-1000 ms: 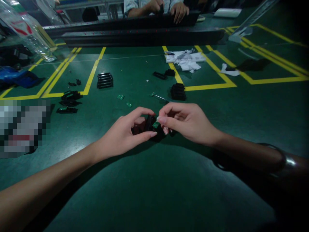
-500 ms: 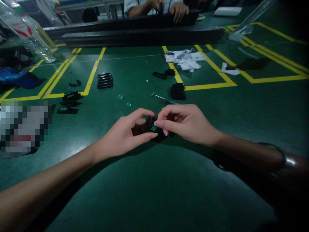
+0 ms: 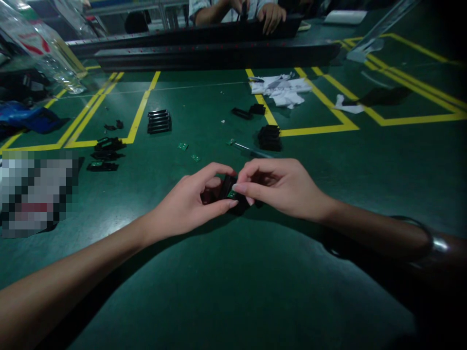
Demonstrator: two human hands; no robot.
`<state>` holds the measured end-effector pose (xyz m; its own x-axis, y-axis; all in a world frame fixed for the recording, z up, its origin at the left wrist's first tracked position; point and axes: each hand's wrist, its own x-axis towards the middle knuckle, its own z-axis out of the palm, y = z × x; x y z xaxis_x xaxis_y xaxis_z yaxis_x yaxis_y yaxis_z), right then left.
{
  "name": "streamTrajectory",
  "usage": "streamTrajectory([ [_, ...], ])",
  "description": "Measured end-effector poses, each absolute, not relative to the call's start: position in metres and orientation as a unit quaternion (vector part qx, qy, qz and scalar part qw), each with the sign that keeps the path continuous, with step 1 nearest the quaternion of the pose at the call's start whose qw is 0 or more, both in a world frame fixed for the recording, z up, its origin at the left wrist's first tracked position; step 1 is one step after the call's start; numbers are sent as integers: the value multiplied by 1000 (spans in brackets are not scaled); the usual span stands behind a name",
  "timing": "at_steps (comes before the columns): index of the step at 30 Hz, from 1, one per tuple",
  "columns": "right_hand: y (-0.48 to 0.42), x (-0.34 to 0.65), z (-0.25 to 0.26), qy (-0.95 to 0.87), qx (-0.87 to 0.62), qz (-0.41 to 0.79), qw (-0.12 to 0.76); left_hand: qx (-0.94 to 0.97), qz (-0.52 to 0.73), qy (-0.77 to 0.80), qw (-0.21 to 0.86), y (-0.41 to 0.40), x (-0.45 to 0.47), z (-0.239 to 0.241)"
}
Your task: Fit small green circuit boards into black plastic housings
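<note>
My left hand (image 3: 189,204) pinches a small black plastic part (image 3: 226,186) between thumb and forefinger, just above the green mat (image 3: 233,272). My right hand (image 3: 280,185) meets it from the right, fingers closed, with a fingertip pressing a tiny green circuit chip (image 3: 231,194) onto that part. The lower side of the black part is hidden by my fingers. A dark bracelet (image 3: 419,238) sits on my right forearm.
Loose green chips (image 3: 183,146) and a thin tool (image 3: 244,147) lie just beyond my hands. Stacks of black parts (image 3: 270,138), (image 3: 158,121) and scattered ones (image 3: 105,146) sit further out. White paper scraps (image 3: 280,90) lie at the back. Another person's hands (image 3: 270,14) work across a black rail.
My right fingers have pushed the green chip down and slightly left onto the black part. Both hands stay in place.
</note>
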<state>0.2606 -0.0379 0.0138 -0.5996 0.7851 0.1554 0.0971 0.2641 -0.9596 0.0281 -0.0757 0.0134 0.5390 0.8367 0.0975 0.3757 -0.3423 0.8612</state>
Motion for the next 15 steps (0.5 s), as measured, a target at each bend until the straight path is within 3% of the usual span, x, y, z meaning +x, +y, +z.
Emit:
streamTrajectory([
  [15, -39, 259, 12, -746, -303, 486, 340, 764, 282, 397, 423, -76, 30, 14],
])
